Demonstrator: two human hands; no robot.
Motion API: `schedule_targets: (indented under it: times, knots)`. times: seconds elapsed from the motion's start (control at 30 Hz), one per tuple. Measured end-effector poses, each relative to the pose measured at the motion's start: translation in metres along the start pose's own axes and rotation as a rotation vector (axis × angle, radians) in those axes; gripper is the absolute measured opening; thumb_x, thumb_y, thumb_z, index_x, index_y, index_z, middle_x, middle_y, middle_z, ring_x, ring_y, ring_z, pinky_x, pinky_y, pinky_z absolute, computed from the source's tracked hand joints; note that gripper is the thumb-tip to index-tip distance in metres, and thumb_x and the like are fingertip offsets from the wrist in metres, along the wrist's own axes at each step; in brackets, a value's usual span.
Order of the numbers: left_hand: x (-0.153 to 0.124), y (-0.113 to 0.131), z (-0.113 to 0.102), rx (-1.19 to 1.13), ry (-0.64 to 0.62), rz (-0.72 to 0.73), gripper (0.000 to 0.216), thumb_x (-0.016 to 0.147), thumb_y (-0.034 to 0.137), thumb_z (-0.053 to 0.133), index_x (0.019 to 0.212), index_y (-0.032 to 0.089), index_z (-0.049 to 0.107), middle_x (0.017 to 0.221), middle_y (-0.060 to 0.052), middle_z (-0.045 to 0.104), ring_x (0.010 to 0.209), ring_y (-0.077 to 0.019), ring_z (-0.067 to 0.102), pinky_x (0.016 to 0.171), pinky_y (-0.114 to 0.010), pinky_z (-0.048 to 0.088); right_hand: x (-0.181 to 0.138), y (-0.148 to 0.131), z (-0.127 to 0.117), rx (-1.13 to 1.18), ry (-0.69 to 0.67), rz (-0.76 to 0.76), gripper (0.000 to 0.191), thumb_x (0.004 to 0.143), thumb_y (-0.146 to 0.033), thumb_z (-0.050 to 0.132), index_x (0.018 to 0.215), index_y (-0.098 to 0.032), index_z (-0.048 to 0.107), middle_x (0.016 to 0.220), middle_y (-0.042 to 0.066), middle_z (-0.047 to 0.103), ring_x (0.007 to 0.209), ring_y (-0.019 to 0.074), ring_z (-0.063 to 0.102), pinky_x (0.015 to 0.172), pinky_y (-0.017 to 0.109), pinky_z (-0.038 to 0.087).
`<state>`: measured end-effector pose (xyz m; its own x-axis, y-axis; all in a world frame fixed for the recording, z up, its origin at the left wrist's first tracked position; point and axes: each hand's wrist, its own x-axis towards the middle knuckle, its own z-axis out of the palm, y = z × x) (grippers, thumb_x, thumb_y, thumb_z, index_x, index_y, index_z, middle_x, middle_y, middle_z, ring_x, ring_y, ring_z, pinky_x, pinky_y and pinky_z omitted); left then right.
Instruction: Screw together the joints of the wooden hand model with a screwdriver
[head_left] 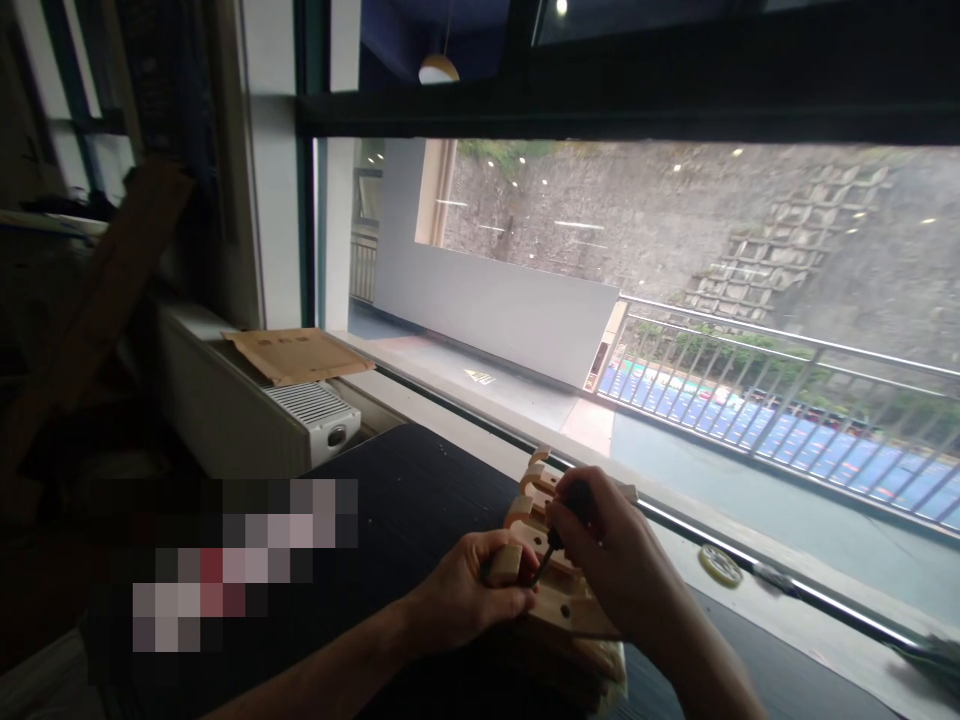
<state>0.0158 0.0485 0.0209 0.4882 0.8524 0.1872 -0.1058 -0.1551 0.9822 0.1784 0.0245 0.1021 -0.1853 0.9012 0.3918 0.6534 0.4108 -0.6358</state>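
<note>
A pale wooden piece [559, 598] with curved, hook-like ends and dark round holes lies on the dark table. It rests on a wrapped bundle [600, 668] at its near end. My left hand [471, 585] is closed around a blunt wooden end at the left side of the piece. My right hand [609, 545] grips the dark handle of a screwdriver [553, 545]. The shaft slants down to the left, and its tip is beside my left fingertips. Whether the tip sits in a screw or hole is hidden.
The black table [420, 490] stands against a window sill [757, 600]. A roll of tape [720, 566] lies on the sill. At the left, a brown envelope [300, 355] rests on a white radiator [247, 400]. A pixelated patch hides the table's left part.
</note>
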Motion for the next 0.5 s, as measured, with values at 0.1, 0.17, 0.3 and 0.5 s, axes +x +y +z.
schedule_targets:
  times: [0.1, 0.17, 0.3, 0.5]
  knots:
    - [-0.001, -0.001, 0.003, 0.003, 0.048, -0.028, 0.014, 0.067, 0.018, 0.069, 0.070, 0.014, 0.056, 0.063, 0.004, 0.046, 0.058, -0.0074, 0.036, 0.053, -0.019, 0.031, -0.004, -0.001, -0.003, -0.003, -0.033, -0.036, 0.014, 0.090, -0.036, 0.046, 0.096, -0.024, 0.050, 0.077, -0.002, 0.060, 0.064, 0.0121, 0.053, 0.058, 0.024, 0.043]
    - [-0.001, -0.001, 0.004, 0.020, 0.077, -0.033, 0.013, 0.067, 0.017, 0.069, 0.070, 0.013, 0.057, 0.064, 0.005, 0.045, 0.057, -0.0072, 0.035, 0.052, -0.019, 0.030, -0.006, -0.001, -0.006, 0.011, -0.068, -0.061, 0.015, 0.090, -0.034, 0.047, 0.101, -0.025, 0.050, 0.083, -0.001, 0.061, 0.069, 0.0119, 0.055, 0.061, 0.024, 0.044]
    - [-0.001, -0.005, 0.005, 0.031, 0.096, -0.025, 0.012, 0.067, 0.017, 0.068, 0.072, 0.013, 0.058, 0.064, 0.004, 0.046, 0.058, -0.0076, 0.036, 0.053, -0.020, 0.031, -0.003, 0.001, -0.006, -0.046, -0.028, -0.057, 0.016, 0.087, -0.033, 0.050, 0.100, -0.024, 0.053, 0.076, -0.001, 0.061, 0.065, 0.0124, 0.054, 0.058, 0.024, 0.044]
    - [-0.002, -0.005, 0.006, 0.043, 0.097, -0.003, 0.011, 0.068, 0.017, 0.067, 0.070, 0.014, 0.057, 0.065, 0.003, 0.048, 0.059, -0.0081, 0.038, 0.055, -0.020, 0.033, 0.005, 0.002, 0.003, -0.118, 0.049, -0.036, 0.023, 0.084, -0.037, 0.054, 0.102, -0.023, 0.054, 0.066, -0.003, 0.058, 0.057, 0.0124, 0.052, 0.052, 0.024, 0.041]
